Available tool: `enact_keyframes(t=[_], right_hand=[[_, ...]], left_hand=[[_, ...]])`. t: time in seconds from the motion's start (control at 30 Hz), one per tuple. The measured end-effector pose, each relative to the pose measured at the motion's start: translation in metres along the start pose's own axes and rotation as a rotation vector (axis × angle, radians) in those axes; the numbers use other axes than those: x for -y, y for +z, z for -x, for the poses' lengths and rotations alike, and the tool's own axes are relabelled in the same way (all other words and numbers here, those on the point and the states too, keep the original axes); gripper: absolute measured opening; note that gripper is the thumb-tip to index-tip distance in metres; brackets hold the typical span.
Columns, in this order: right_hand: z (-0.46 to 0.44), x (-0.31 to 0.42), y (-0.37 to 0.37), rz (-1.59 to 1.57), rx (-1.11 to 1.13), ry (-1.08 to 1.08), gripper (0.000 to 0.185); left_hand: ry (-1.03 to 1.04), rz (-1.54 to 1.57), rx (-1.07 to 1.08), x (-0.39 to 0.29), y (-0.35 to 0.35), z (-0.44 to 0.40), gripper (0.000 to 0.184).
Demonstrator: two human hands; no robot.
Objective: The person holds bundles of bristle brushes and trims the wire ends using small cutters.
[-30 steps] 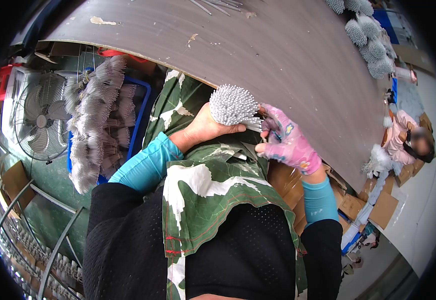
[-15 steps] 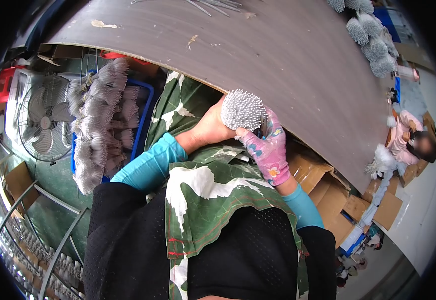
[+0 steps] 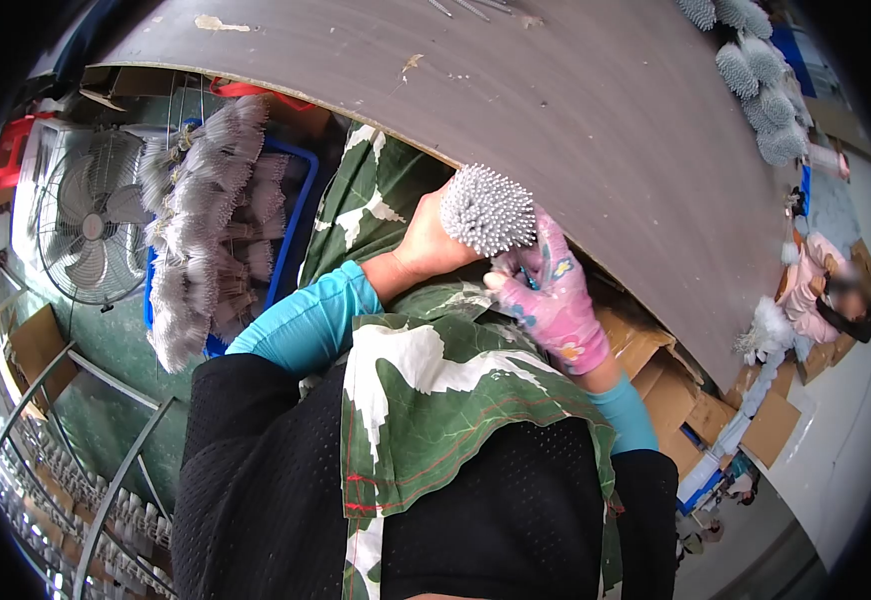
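Observation:
A bundle of thin stems with silvery-white beaded tips (image 3: 486, 208) stands with its round head facing me at the table's edge. My bare left hand (image 3: 430, 240) is closed around its left side, just under the tips. My right hand (image 3: 563, 305), in a pink flowered glove with the thumb tip bare, is bent close to the bundle's lower right. Its fingers curl inward, and what they hold, if anything, is hidden. The lower part of the bundle is out of sight behind my hands. A green-and-white patterned apron (image 3: 436, 365) lies under my forearms.
The brown table (image 3: 596, 130) curves ahead, with several thin rods (image 3: 471, 8) at its far edge. More beaded bundles (image 3: 756, 85) lie far right. At left are a blue crate (image 3: 301, 215) of white bundles and a fan (image 3: 93, 225). Cardboard boxes (image 3: 656, 385) and a seated person (image 3: 816, 285) are right.
My right hand has moved slightly down and away from the bundle's side, its fingers shifting. My left hand keeps its hold. The whole view has shifted a little.

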State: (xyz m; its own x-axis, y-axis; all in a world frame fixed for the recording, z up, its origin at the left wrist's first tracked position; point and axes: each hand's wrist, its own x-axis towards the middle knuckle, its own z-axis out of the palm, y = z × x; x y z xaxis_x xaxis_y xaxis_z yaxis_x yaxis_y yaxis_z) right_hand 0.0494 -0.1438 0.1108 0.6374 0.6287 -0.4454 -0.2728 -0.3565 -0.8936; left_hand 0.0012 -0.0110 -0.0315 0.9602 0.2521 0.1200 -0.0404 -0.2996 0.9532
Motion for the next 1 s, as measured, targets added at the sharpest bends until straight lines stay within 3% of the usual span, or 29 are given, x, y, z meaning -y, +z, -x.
enact_keyframes(t=[0.07,0.1,0.27,0.5,0.6,0.77,0.8,0.87,1.0], right_hand=[[0.003,0.002,-0.020,0.020,0.076,0.141,0.069],[0.003,0.005,-0.027,0.113,0.091,0.070,0.066],[0.008,0.029,-0.043,0.154,0.149,0.182,0.037],[-0.004,0.044,-0.051,0.164,0.246,0.464,0.035],[-0.005,0.049,-0.046,0.265,0.223,0.377,0.032],[-0.016,0.063,-0.048,0.849,0.305,-0.111,0.026],[-0.018,0.066,-0.048,0.851,0.306,-0.110,0.026],[-0.021,0.071,-0.046,1.137,0.319,-0.338,0.030],[-0.028,0.071,-0.048,1.322,0.368,-0.436,0.035]], left_hand=[[0.094,-0.037,0.052,-0.003,-0.003,0.000,0.052],[0.099,-0.070,0.130,-0.008,-0.005,-0.002,0.048],[0.073,-0.047,0.166,-0.007,-0.008,-0.002,0.048],[0.063,-0.018,0.160,-0.002,-0.005,-0.001,0.048],[0.087,-0.026,0.177,0.002,-0.005,-0.002,0.048],[0.091,-0.027,0.157,0.005,0.000,-0.001,0.048],[0.091,-0.024,0.156,0.004,0.000,-0.001,0.048],[0.131,0.058,0.043,-0.002,-0.002,-0.004,0.051],[0.115,0.037,0.054,-0.005,-0.005,-0.005,0.052]])
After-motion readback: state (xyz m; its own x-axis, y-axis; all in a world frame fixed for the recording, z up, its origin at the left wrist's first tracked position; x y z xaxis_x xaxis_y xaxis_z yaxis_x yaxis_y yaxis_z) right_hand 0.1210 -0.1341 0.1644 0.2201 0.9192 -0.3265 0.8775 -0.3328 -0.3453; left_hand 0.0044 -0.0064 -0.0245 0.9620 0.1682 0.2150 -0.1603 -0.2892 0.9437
